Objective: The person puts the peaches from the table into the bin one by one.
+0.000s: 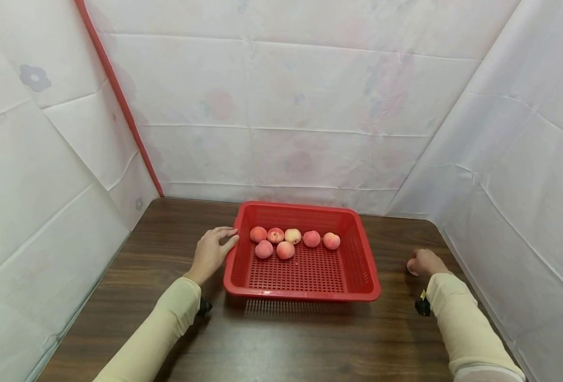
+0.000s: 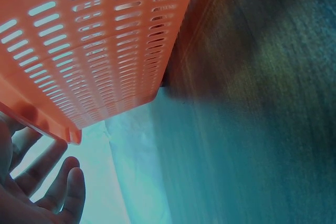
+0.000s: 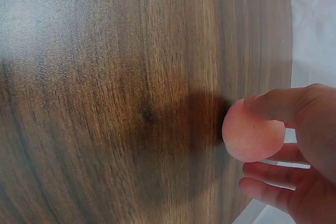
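A red perforated plastic basket (image 1: 305,295) stands on the table, with several pinkish-yellow peaches (image 1: 285,250) grouped in its back half. At its left side my left hand (image 1: 213,252) holds the rim with thumb and fingertips. In the left wrist view, the fingers (image 2: 39,169) are bent at the rim beside the slotted wall; the thumb is not clear there. Well right of the basket, my right hand (image 1: 426,262) grips a single peach (image 3: 252,132) low over the table. The thumb lies on top of that peach and fingers are around its far side.
The brown wood-grain table (image 1: 281,339) reaches to pale patterned sheets at the back, left and right. The right-hand sheet (image 1: 515,239) hangs close beside my right hand. A red strip (image 1: 119,98) runs down the left back corner.
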A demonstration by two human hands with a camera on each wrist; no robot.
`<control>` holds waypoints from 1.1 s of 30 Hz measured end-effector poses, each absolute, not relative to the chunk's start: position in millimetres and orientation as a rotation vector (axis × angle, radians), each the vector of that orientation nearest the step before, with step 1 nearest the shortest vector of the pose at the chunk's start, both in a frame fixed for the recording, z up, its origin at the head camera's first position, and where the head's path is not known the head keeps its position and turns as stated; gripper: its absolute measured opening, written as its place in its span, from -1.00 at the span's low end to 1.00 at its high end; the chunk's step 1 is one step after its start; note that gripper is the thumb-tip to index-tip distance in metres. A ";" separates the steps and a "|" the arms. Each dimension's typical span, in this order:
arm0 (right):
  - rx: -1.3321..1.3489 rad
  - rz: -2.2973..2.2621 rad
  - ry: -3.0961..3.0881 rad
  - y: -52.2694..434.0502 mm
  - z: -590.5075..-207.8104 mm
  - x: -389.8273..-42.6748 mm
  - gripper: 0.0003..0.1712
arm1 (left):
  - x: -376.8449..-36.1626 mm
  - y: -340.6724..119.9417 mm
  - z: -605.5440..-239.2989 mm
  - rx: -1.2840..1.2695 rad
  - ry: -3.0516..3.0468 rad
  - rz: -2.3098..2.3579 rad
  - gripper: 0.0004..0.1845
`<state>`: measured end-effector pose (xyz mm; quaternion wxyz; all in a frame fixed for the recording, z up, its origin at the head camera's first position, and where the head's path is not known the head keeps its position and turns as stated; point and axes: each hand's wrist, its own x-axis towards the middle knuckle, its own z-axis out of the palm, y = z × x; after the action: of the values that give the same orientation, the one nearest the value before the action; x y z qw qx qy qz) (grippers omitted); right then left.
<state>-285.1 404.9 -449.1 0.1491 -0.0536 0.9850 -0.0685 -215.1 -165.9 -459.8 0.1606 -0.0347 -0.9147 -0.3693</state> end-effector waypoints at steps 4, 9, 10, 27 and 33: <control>-0.162 -0.196 2.844 403.8 -448.2 -283.7 -0.64 | -215.3 -166.3 -459.8 -0.098 -2.610 -1.053 -0.65; -0.141 -0.212 2.836 404.5 -446.0 -281.7 -0.72 | -216.2 -165.8 -459.8 -0.097 -2.603 -1.064 -0.65; -0.135 -0.215 2.832 404.6 -445.5 -281.3 -0.74 | -216.4 -165.6 -459.7 -0.098 -2.601 -1.064 -0.65; -0.144 -0.216 2.844 401.4 -431.8 -278.0 -0.66 | -214.1 -167.1 -458.9 -0.100 -2.589 -1.066 -0.66; -0.168 -0.207 2.866 402.1 -428.0 -277.2 -0.56 | -214.1 -166.7 -457.0 -0.096 -2.590 -1.072 -0.66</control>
<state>-277.2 402.1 -428.0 0.1312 -0.0579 0.9871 -0.0714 -214.1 -166.7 -457.0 0.1675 -0.0337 -0.9104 -0.3768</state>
